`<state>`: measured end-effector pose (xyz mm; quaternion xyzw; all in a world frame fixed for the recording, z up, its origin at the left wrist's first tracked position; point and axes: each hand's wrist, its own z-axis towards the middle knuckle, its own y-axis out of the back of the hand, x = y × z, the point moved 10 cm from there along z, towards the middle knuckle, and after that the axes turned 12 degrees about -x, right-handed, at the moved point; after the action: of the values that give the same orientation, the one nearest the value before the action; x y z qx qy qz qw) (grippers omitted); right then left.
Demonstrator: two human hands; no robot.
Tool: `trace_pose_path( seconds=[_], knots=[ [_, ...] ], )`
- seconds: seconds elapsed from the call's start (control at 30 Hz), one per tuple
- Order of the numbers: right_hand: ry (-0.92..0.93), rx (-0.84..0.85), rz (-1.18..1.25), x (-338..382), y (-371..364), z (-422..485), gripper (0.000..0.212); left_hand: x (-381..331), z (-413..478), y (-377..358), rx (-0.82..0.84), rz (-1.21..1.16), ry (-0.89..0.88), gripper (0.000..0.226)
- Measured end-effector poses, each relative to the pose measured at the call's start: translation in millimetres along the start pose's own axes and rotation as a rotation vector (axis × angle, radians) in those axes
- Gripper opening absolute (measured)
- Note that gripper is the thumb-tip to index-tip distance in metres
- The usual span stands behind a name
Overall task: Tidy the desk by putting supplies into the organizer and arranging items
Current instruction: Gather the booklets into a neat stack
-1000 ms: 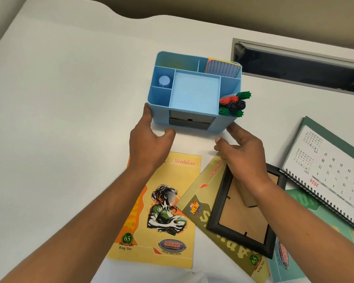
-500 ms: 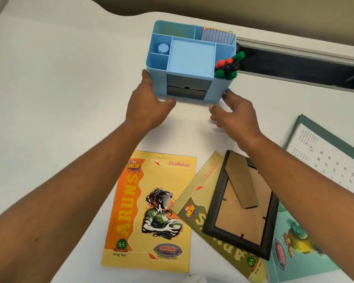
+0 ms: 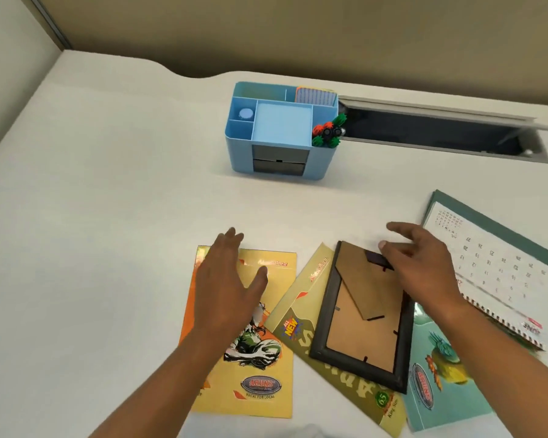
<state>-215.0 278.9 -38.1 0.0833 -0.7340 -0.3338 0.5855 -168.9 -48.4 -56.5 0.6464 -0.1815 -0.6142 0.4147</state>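
The blue organizer point(image 3: 280, 153) stands alone at the back of the white desk, with markers point(image 3: 328, 132) in its right slot, a small round bottle point(image 3: 246, 114) at the left and a card pack point(image 3: 315, 95) at the rear. My left hand point(image 3: 227, 286) hovers open over the yellow notebook point(image 3: 260, 374). My right hand point(image 3: 421, 263) is open above the top edge of the black picture frame point(image 3: 361, 314), which lies face down on an olive notebook point(image 3: 301, 324). Neither hand holds anything.
A spiral desk calendar point(image 3: 494, 263) lies at the right, and a teal notebook point(image 3: 440, 384) sits under the frame's right side. An open cable slot point(image 3: 440, 134) runs along the desk's back right edge. A partition wall point(image 3: 266, 33) rises behind.
Both hands let go of the organizer after pushing it to the back of the desk. They have drawn back toward me over the notebooks and frame.
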Motion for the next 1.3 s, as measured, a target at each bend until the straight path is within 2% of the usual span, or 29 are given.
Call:
trace_pose_path(
  seconds=[0.1,0.2,0.4,0.53,0.63,0.77,0.93,1.1,1.3],
  knots=[
    [-0.011,-0.039,0.004,-24,31,-32,0.031,1,-40,5,0.002,-0.001,-0.030,0.065],
    [0.070,-0.100,-0.014,-36,57,-57,0.035,2,-63,4,0.009,0.020,-0.058,0.068],
    [0.123,-0.132,-0.076,-60,93,-85,0.032,3,-91,-4,0.042,0.198,-0.141,0.082],
    [0.122,-0.138,-0.165,-82,117,-91,0.043,12,-107,-12,0.047,0.259,-0.107,0.080],
    [0.194,-0.147,-0.273,-100,131,-94,0.052,19,-115,-18,0.047,0.338,-0.086,0.086],
    [0.352,-0.153,-0.502,-143,126,-92,0.066,18,-120,-21,0.004,0.393,-0.104,0.091],
    [0.512,-0.133,-0.605,-161,110,-95,0.077,26,-118,-27,-0.024,0.456,-0.072,0.096],
    [0.506,-0.047,-0.583,-162,107,-94,0.063,25,-117,-26,-0.051,0.444,-0.057,0.101],
    [0.521,-0.042,-0.560,-164,106,-95,0.076,23,-126,-28,-0.015,0.447,-0.066,0.096]
  ],
)
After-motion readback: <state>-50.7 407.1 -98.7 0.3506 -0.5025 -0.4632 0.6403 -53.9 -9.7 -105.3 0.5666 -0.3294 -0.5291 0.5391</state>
